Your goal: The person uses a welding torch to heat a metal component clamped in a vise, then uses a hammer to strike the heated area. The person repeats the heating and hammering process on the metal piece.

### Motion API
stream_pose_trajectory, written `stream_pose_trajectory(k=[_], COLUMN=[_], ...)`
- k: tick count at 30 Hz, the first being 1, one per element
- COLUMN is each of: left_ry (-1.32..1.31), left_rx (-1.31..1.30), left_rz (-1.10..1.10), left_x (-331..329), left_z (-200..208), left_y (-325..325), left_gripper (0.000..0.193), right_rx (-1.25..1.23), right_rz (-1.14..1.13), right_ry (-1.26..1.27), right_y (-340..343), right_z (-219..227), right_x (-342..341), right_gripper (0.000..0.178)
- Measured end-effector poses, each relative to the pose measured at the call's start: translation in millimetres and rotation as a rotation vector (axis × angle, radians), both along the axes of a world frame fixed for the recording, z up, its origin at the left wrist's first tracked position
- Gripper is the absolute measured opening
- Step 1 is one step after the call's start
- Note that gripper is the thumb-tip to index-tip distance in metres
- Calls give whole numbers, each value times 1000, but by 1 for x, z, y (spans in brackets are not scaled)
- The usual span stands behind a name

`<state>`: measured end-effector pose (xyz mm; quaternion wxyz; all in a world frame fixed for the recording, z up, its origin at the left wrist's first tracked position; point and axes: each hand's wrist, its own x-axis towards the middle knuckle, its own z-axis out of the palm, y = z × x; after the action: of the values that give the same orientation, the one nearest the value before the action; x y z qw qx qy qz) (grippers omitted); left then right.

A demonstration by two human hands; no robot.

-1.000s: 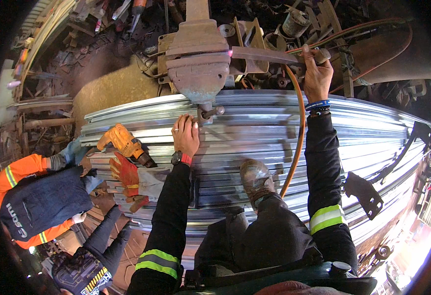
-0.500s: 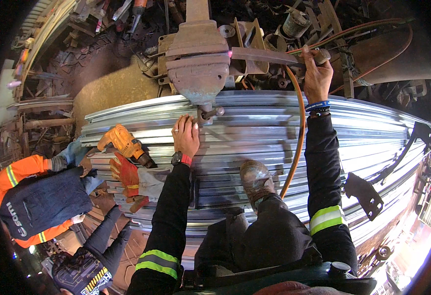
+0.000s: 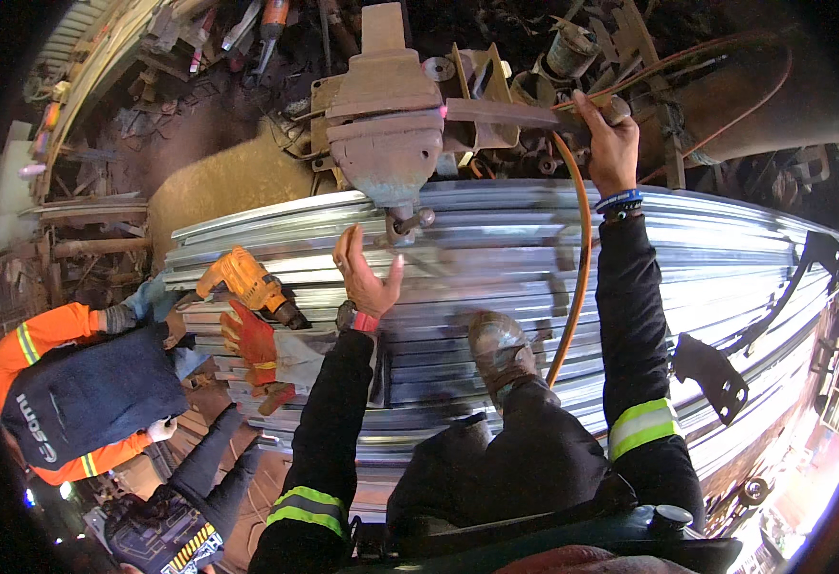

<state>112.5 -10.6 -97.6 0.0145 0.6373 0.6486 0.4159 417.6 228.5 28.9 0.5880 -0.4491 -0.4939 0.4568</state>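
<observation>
A large metal bench vise (image 3: 381,134) stands ahead of me. From its right side a long flat metal bar (image 3: 501,113) sticks out, with a bright pink spot where it meets the jaws. My right hand (image 3: 613,148) has its fingers closed at the bar's far end, beside a short rounded piece (image 3: 617,111) whose kind I cannot make out. Below the vise's screw and handle (image 3: 416,222), my left hand (image 3: 370,279) is held up with fingers stretched and thumb apart, touching nothing I can see.
Long silvery metal profiles (image 3: 496,258) lie under my boot (image 3: 498,349). A yellow drill (image 3: 252,282) and red-grey work gloves (image 3: 252,344) rest at left. An orange hose (image 3: 582,249) crosses near my right arm. Two other people (image 3: 94,392) are at lower left; scrap metal lies beyond.
My left hand has come away from just beside the vise handle, drawn slightly down with its fingers spread. My right hand stays at the bar's end; the view has shifted a little.
</observation>
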Motion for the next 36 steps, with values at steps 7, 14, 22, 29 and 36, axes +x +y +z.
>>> stream_pose_trajectory(k=[7,14,22,29,36], left_ry=[285,219,244,225,220], left_rx=[105,214,301,327,358], left_rz=[-357,-301,-294,-295,-302], left_x=[5,16,21,20,22], left_z=[81,53,50,56,57], left_y=[69,75,77,80,78], left_gripper=[35,12,11,12,11], right_rx=[-294,-142,-26,2,-6], right_rz=[123,-131,-363,-456,-548], right_ry=[35,-16,-58,68,55], right_y=[-7,9,-8,-34,-79], right_z=[20,-1,-12,-5,4], right_x=[3,-7,-13,-28,-44], right_gripper=[16,16,14,17,12])
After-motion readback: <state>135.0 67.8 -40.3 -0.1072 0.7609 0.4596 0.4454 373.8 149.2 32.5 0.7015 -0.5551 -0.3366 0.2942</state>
